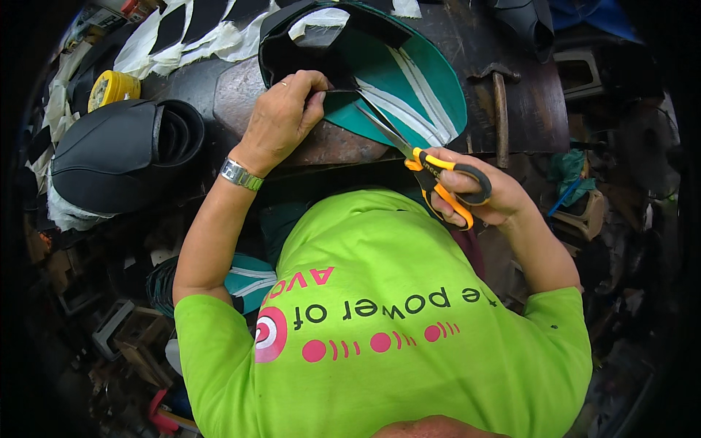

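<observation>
— Where is the piece relative to your hands?

— My left hand (pixel 281 117) has its grip clamped on the black edge of the teal sheet (pixel 409 87), which lies on the table (pixel 526 109) at twelve o'clock. My right hand (pixel 482 193) is closed through the orange-handled scissors (pixel 431 171), blades reaching to ten o'clock onto the sheet.

— Any packages?

— A yellow tape roll (pixel 111 87), at ten o'clock.
</observation>
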Available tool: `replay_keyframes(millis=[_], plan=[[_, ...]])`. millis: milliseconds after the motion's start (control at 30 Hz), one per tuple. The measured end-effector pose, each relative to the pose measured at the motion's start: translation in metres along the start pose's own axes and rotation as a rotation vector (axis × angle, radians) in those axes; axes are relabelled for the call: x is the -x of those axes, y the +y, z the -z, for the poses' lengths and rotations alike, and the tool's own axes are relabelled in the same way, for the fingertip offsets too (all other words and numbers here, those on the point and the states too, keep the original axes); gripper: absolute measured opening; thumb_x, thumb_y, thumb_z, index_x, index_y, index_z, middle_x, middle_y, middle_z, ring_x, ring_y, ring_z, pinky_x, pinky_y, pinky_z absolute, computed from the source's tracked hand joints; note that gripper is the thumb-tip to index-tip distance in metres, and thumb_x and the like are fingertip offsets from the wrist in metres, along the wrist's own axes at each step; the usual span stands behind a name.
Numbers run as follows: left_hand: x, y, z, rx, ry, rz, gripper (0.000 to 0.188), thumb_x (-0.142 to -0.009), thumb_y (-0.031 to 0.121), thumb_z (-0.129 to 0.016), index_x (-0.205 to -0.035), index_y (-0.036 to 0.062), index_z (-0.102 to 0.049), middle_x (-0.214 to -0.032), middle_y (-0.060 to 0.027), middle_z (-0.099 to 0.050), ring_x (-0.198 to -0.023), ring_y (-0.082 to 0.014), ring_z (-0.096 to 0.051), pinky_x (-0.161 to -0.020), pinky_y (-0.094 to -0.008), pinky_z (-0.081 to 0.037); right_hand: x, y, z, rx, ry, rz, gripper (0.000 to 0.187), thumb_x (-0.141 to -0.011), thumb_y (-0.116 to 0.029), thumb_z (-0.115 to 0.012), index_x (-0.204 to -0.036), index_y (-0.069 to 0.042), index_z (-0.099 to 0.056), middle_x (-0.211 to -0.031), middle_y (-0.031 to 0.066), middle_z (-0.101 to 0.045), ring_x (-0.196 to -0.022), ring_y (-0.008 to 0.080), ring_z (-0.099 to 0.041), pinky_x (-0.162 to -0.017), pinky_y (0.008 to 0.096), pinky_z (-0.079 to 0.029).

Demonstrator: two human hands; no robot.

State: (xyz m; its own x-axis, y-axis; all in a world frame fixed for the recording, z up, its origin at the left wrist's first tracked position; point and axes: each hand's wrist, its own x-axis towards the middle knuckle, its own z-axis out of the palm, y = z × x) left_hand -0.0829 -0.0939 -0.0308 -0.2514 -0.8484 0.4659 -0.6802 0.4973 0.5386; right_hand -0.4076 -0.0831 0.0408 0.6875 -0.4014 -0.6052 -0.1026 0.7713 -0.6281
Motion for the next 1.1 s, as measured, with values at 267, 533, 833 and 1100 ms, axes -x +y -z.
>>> replay_keyframes(millis=[267,533,833,1100], plan=[[0.004,-0.004,0.005,0.023,-0.014,-0.16,0.023,-0.086,-0.002,-0.067,-0.106,0.004,-0.058,-0.101,-0.0122,-0.066,-0.093,-0.0316,-0.066,-0.083,-0.039,-0.053,-0.012,-0.003,0.015,-0.132,-0.116,-0.011,0.05,-0.098,-0.032,-0.068,-0.131,0.002,-0.053,-0.071,0.0119,-0.063,-0.047,0.0147,-0.056,-0.041,0.0248,-0.046],[0.004,-0.004,0.006,0.029,-0.032,-0.169,0.023,-0.085,0.002,-0.07,-0.103,0.005,-0.056,-0.098,-0.0106,-0.063,-0.095,-0.0308,-0.064,-0.086,-0.0411,-0.05,-0.016,-0.001,0.018,-0.097,-0.066,-0.005,0.053,-0.098,-0.031,-0.068,-0.135,0.001,-0.049,-0.071,0.0126,-0.062,-0.046,0.0152,-0.055,-0.039,0.0255,-0.042],[0.004,-0.004,0.007,0.025,-0.037,-0.188,0.022,-0.084,0.002,-0.07,-0.102,0.0057,-0.057,-0.099,-0.0102,-0.064,-0.097,-0.0308,-0.064,-0.091,-0.0415,-0.05,-0.016,-0.008,0.021,-0.058,-0.091,0.055,0.052,-0.097,-0.029,-0.069,-0.134,0.002,-0.05,-0.07,0.0116,-0.062,-0.045,0.0141,-0.054,-0.039,0.0246,-0.043],[0.005,-0.005,0.007,0.035,-0.04,-0.165,0.022,-0.084,0.0,-0.069,-0.102,0.005,-0.058,-0.101,-0.0106,-0.065,-0.098,-0.0312,-0.065,-0.09,-0.041,-0.051,-0.015,-0.007,0.021,-0.055,-0.057,0.018,0.053,-0.096,-0.024,-0.07,-0.136,0.003,-0.047,-0.069,0.0101,-0.061,-0.045,0.0129,-0.054,-0.04,0.0236,-0.042]])
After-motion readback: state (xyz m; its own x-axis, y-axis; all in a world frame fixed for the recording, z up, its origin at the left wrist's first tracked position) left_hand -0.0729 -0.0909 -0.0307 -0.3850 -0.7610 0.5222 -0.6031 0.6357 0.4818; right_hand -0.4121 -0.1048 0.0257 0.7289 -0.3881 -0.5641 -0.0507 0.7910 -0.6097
